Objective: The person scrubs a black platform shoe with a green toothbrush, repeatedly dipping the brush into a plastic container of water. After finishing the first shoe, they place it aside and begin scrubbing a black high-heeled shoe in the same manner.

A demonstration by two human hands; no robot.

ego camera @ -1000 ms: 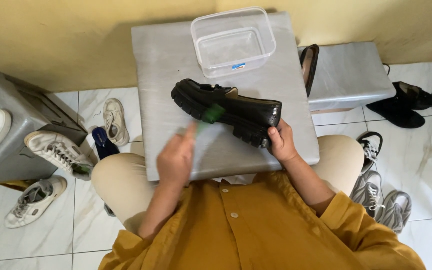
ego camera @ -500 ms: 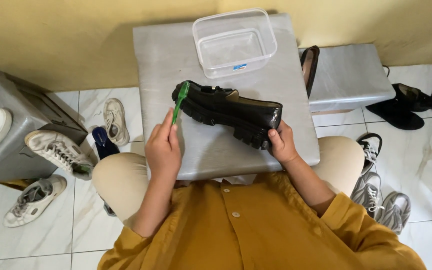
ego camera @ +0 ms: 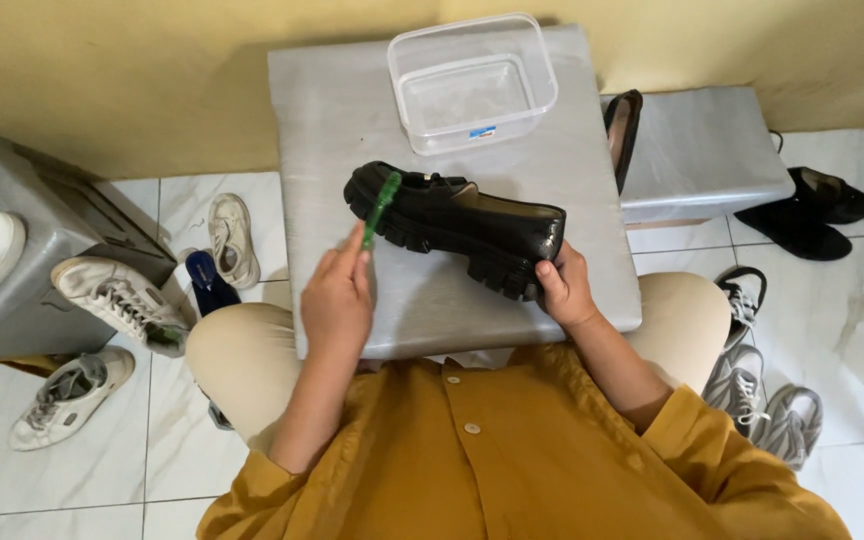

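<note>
A black chunky-soled loafer [ego camera: 452, 218] lies on its side on a grey box-shaped table [ego camera: 352, 110] across my lap. My right hand [ego camera: 564, 288] grips the shoe's heel end at the near right. My left hand [ego camera: 337, 300] holds a green toothbrush [ego camera: 380, 205] upright, its head resting against the toe of the shoe. Behind the shoe stands a clear plastic container [ego camera: 472, 82], which looks empty.
A second grey box [ego camera: 707, 150] stands to the right with a dark shoe [ego camera: 622, 135] wedged beside it. Black shoes [ego camera: 822, 200] and grey sneakers [ego camera: 762, 400] lie on the right floor. White sneakers [ego camera: 112, 295] and a grey bin [ego camera: 42, 260] are at left.
My left hand rose from the table's near edge and brought the green toothbrush up to the shoe's toe. The right hand stayed on the heel.
</note>
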